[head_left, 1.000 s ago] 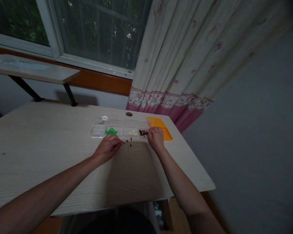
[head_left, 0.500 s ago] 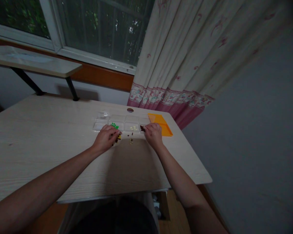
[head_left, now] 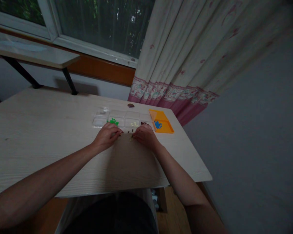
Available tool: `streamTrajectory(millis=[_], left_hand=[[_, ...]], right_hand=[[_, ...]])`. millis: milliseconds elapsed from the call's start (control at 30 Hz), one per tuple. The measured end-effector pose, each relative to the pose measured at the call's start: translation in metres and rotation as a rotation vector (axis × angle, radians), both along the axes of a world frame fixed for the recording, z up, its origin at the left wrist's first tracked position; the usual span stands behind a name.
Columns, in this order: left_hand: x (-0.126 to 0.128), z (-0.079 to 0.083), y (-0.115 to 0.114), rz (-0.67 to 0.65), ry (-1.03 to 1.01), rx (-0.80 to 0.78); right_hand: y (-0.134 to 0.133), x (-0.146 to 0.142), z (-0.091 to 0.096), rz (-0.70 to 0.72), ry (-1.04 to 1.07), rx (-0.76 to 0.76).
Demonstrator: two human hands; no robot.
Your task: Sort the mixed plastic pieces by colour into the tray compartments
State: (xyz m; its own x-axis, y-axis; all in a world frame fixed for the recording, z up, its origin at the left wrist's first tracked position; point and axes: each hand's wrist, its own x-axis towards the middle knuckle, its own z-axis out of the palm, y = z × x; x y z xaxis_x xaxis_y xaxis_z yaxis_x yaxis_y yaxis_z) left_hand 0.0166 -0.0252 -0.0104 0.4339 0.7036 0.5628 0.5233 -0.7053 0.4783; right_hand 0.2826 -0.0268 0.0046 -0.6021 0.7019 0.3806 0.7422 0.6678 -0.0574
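My left hand (head_left: 107,136) is closed in a pinch just in front of the clear compartment tray (head_left: 100,123). A dark speck shows at its fingertips; the rest of what it grips is hidden. Close by on the right, my right hand (head_left: 146,136) is also pinched, low over the tabletop, and what it holds is too small to make out. Between the hands lie a few tiny dark pieces (head_left: 128,132) and pale bits (head_left: 131,139). Green pieces (head_left: 113,122), cream pieces (head_left: 134,124) and dark red pieces (head_left: 144,123) sit in separate front compartments.
An orange tray (head_left: 169,129) with blue pieces (head_left: 158,124) stands right of the clear one. Behind them is a brown oval spot (head_left: 131,105). A raised shelf (head_left: 46,56) is at the back left. The curtain (head_left: 175,94) hangs beyond the table's (head_left: 83,172) far right edge.
My right hand has moved left and nearer, from the dark red pieces to the loose bits, uncovering the blue pieces. Yellow and brown pieces under my left fingers are now hidden.
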Motion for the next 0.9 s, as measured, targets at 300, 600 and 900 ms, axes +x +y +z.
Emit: streamTrajectory(millis=[300,600,900], left_hand=[[0.001,0.0,0.001,-0.021,-0.005,-0.008],[0.0,0.0,0.0,-0.034,0.008,-0.021],[0.0,0.001,-0.001,-0.046,0.034,-0.026]], right_hand=[[0.0,-0.008,-0.001,-0.021,-0.034,-0.023],[0.004,-0.011,-0.007,-0.036,0.083,-0.12],[0.015,0.024,0.006,-0.461,0.349,0.12]])
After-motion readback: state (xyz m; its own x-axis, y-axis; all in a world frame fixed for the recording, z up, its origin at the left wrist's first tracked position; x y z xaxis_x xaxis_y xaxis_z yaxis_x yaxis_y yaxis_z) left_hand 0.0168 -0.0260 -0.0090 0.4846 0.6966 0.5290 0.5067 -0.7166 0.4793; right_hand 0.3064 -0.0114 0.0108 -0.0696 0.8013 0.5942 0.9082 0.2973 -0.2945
